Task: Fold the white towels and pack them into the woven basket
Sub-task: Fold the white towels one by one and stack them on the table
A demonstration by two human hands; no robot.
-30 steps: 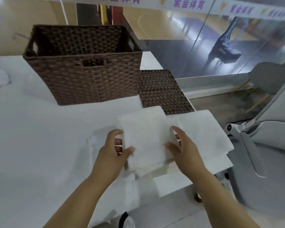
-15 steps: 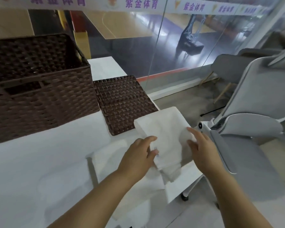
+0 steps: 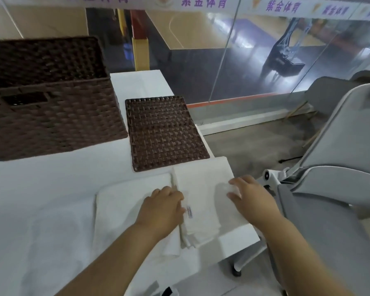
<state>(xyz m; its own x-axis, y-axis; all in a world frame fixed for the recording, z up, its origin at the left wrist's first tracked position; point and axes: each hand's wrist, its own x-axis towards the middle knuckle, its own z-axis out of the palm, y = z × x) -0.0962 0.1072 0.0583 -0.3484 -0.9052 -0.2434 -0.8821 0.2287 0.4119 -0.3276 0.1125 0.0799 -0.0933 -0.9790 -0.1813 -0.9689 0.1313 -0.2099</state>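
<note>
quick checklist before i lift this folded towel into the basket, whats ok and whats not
1. Folded towel lies flat on the table, near its right edge: ok.
2. Left hand rests on the towel's left edge, fingers not curled round it: not ok for lifting.
3. Right hand lies flat on the towel's right side, no grip: not ok.
4. Woven basket is open, its lid lying beside it: ok.
5. Room inside the basket: cannot tell, the floor is dark.
6. Towel's near layers are uneven at the bottom edge: not ok.
</note>
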